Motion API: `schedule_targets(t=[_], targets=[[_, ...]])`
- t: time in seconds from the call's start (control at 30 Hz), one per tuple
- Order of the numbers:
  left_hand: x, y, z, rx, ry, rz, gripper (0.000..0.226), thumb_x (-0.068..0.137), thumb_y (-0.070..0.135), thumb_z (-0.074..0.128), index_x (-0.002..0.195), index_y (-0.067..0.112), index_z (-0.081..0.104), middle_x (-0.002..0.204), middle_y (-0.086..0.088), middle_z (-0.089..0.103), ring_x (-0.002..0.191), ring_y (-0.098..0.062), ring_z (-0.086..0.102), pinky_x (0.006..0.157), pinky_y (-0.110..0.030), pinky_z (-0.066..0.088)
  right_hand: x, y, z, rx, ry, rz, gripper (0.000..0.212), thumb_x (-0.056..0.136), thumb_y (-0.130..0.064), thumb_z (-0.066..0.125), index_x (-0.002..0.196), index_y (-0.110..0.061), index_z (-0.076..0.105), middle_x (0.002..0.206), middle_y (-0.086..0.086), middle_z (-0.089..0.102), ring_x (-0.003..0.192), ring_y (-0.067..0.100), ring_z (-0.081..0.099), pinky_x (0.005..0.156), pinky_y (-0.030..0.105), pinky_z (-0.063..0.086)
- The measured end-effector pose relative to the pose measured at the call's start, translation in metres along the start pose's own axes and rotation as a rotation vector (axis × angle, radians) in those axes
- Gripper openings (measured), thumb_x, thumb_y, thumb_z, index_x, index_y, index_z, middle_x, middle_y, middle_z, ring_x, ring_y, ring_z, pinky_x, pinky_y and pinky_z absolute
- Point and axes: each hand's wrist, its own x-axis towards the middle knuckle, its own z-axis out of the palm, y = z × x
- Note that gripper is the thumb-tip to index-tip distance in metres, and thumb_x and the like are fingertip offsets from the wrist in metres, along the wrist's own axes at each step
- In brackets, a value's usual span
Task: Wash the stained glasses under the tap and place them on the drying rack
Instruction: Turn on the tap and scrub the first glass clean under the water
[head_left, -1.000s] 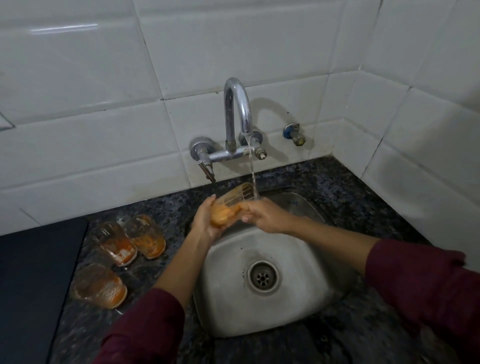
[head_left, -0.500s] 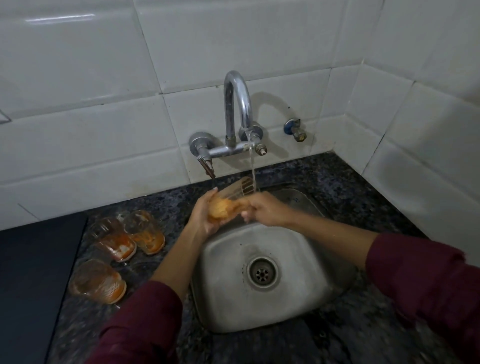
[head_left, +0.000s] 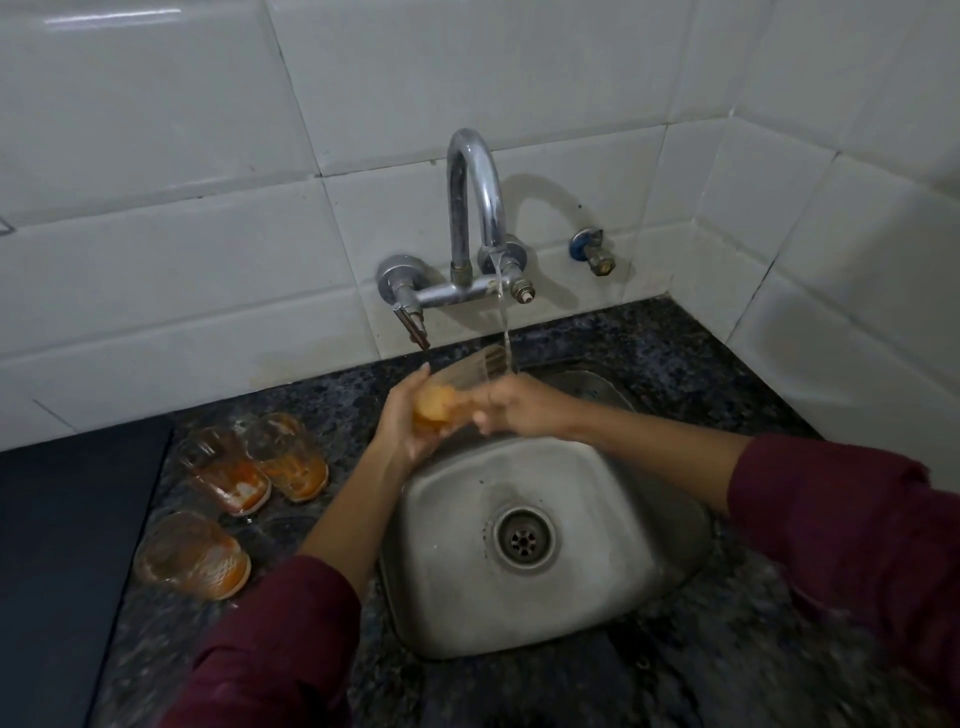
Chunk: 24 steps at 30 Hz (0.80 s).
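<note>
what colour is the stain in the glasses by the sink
Orange, seen in the head view on the three stained glasses left of the sink.

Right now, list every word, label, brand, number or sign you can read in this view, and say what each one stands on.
None: no readable text shows anywhere.
The tap, the small wall valve, the white wall tiles, the sink and the dark counter carry no lettering.
The glass held by the left hand and right hand, and the three glasses on the counter, show only orange stains.
</note>
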Motion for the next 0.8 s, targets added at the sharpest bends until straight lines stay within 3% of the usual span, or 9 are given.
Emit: schedule_targets(t=[0.07, 0.13, 0.2, 0.3, 0.4, 0.47, 0.6, 0.67, 0.8], targets=[[0.0, -0.003, 0.001, -0.002, 0.011, 0.114, 0.029, 0.092, 0.033, 0.052, 0.099, 0.007, 0.062, 0.087, -0.011, 0.065, 0.074, -0.022, 0.062, 0.062, -0.031, 0.051, -0.001, -0.015, 0.003, 0.6, 0.012, 0.113, 0.027, 0.09, -0.007, 0.056, 0.116, -0.003, 0.059, 0.117, 0.019, 0.064, 0.091, 0.023, 0.064, 0.074, 0.024, 0.055], [0.002, -0.004, -0.001, -0.017, 0.067, 0.164, 0.022, 0.091, 0.028, 0.054, 0.094, 0.008, 0.061, 0.082, -0.01, 0.065, 0.068, -0.022, 0.064, 0.064, -0.033, 0.052, -0.001, -0.012, 0.011, 0.742, 0.017, 0.125, 0.031, 0.091, -0.006, 0.055, 0.121, -0.002, 0.055, 0.124, 0.019, 0.061, 0.098, 0.023, 0.064, 0.076, 0.025, 0.057], [0.002, -0.003, -0.004, 0.0, 0.074, 0.116, 0.022, 0.09, 0.027, 0.053, 0.094, 0.007, 0.062, 0.084, -0.011, 0.065, 0.07, -0.024, 0.065, 0.066, -0.035, 0.055, -0.007, -0.003, 0.022, 0.403, 0.005, -0.018, 0.039, 0.093, -0.005, 0.052, 0.131, -0.004, 0.049, 0.13, 0.015, 0.057, 0.114, 0.024, 0.059, 0.092, 0.031, 0.052], [0.001, -0.004, -0.006, 0.015, 0.088, -0.041, 0.027, 0.091, 0.028, 0.051, 0.102, 0.006, 0.061, 0.088, -0.014, 0.068, 0.075, -0.027, 0.067, 0.062, -0.039, 0.059, -0.007, 0.03, 0.017, -0.514, -0.084, -0.274, 0.049, 0.093, -0.009, 0.051, 0.14, -0.017, 0.041, 0.137, 0.014, 0.053, 0.122, 0.028, 0.052, 0.102, 0.038, 0.043], [-0.002, -0.004, -0.004, 0.037, 0.124, -0.113, 0.025, 0.092, 0.029, 0.05, 0.1, 0.009, 0.062, 0.084, -0.013, 0.07, 0.08, -0.028, 0.066, 0.062, -0.044, 0.06, -0.001, 0.042, 0.009, -0.747, -0.134, -0.2, 0.052, 0.092, -0.016, 0.05, 0.142, -0.024, 0.038, 0.13, 0.014, 0.059, 0.114, 0.033, 0.056, 0.094, 0.045, 0.048], [-0.003, -0.002, -0.003, 0.07, 0.083, -0.083, 0.025, 0.094, 0.032, 0.048, 0.096, 0.011, 0.062, 0.082, -0.011, 0.071, 0.08, -0.026, 0.066, 0.065, -0.042, 0.059, -0.002, 0.032, 0.013, -0.376, -0.084, -0.136, 0.044, 0.093, -0.013, 0.048, 0.137, -0.019, 0.046, 0.127, 0.015, 0.061, 0.113, 0.031, 0.058, 0.095, 0.042, 0.048], [-0.003, -0.004, 0.003, 0.114, 0.075, 0.141, 0.018, 0.09, 0.03, 0.057, 0.098, 0.013, 0.061, 0.086, -0.008, 0.067, 0.075, -0.024, 0.065, 0.062, -0.035, 0.056, -0.005, 0.008, 0.012, 0.832, -0.024, 0.081, 0.034, 0.092, -0.008, 0.05, 0.126, -0.004, 0.053, 0.111, 0.009, 0.065, 0.092, 0.013, 0.069, 0.081, 0.025, 0.054], [-0.001, -0.004, 0.005, 0.112, 0.141, 0.133, 0.022, 0.089, 0.029, 0.058, 0.102, 0.011, 0.062, 0.089, -0.011, 0.068, 0.075, -0.026, 0.067, 0.062, -0.038, 0.057, -0.008, 0.011, 0.018, 0.651, -0.05, -0.018, 0.038, 0.086, -0.017, 0.058, 0.123, -0.01, 0.054, 0.119, 0.009, 0.062, 0.101, 0.016, 0.065, 0.085, 0.022, 0.053], [-0.002, -0.011, 0.0, 0.17, 0.153, -0.055, 0.041, 0.089, 0.035, 0.056, 0.118, 0.007, 0.058, 0.102, -0.015, 0.067, 0.084, -0.029, 0.066, 0.049, -0.036, 0.056, -0.003, 0.056, 0.019, -0.537, -0.119, -0.283, 0.051, 0.093, -0.012, 0.05, 0.142, -0.012, 0.037, 0.147, 0.014, 0.041, 0.135, 0.026, 0.038, 0.113, 0.034, 0.031]])
